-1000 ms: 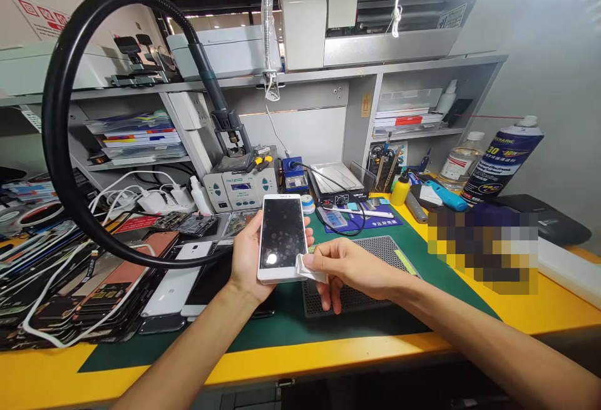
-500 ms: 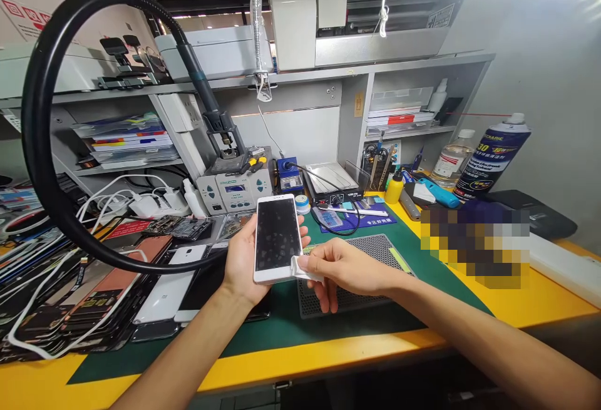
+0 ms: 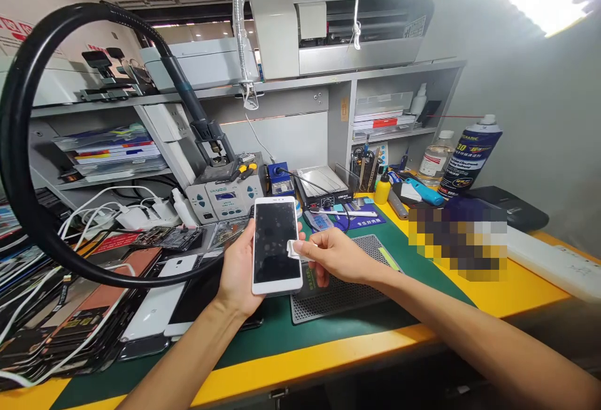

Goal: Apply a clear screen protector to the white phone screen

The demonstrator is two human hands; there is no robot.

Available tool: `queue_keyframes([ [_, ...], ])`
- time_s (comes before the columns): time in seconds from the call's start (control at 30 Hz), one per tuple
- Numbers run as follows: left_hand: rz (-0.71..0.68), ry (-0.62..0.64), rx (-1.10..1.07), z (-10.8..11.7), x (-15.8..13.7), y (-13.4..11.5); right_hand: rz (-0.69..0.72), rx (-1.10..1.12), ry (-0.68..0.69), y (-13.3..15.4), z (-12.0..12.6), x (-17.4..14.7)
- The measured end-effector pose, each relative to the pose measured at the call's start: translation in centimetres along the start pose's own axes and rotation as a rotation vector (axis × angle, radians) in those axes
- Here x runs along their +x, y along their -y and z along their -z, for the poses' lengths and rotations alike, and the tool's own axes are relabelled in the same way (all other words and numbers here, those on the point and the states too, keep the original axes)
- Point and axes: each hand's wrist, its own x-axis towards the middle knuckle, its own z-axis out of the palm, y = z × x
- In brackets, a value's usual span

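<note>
A white smartphone (image 3: 276, 285) with a dark, smudged screen is held up over the bench. My left hand (image 3: 237, 266) grips it from behind and below, the thumb along its left edge and fingertips showing past the right edge. Between thumb and fingers, my right hand (image 3: 331, 253) pinches a small white wipe (image 3: 292, 249), which lies against the right side of the screen. Below the right hand is a grey perforated mat (image 3: 338, 307) on a green work mat (image 3: 422, 300).
Stacked phones and parts (image 3: 70, 328) with white cables lie at left, under a looped black hose (image 3: 14, 141). A grey soldering station (image 3: 230, 194) stands behind. On the right are a yellow bottle (image 3: 382, 191), a spray can (image 3: 471, 156) and a clear bottle (image 3: 436, 158).
My right hand and the wipe have moved up the screen from its lower right corner. The left hand keeps its hold on the phone. The camera view has shifted slightly.
</note>
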Motion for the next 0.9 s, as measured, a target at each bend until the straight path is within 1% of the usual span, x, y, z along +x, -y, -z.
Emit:
queue_keyframes([
  [0.17, 0.0, 0.052, -0.018, -0.5, -0.2, 0.2, 0.051, -0.034, -0.115, -0.2, 0.4, 0.4],
  [0.27, -0.001, 0.068, -0.012, -0.5, -0.3, 0.4, 0.059, -0.002, -0.165, 0.0, 0.7, 0.5],
  [0.37, 0.037, 0.059, 0.028, -0.2, -0.3, 0.5, 0.086, 0.036, -0.228, 0.3, 1.1, 0.5],
  [0.5, 0.112, 0.044, 0.112, 0.1, -0.6, 0.6, 0.156, 0.075, -0.301, 0.1, 1.7, 0.7],
  [0.6, 0.172, 0.059, 0.19, 0.0, -0.8, 0.6, 0.221, 0.135, -0.315, 0.1, 2.1, 0.8],
  [0.7, 0.179, 0.095, 0.246, -0.2, -0.9, 0.6, 0.262, 0.179, -0.26, 0.5, 2.3, 0.7],
  [0.8, 0.185, 0.133, 0.239, -0.1, -0.8, 0.6, 0.277, 0.194, -0.194, 1.0, 2.6, 0.4],
  [0.9, 0.21, 0.14, 0.229, 0.0, -0.8, 0.6, 0.279, 0.201, -0.211, 0.9, 2.8, 0.4],
])
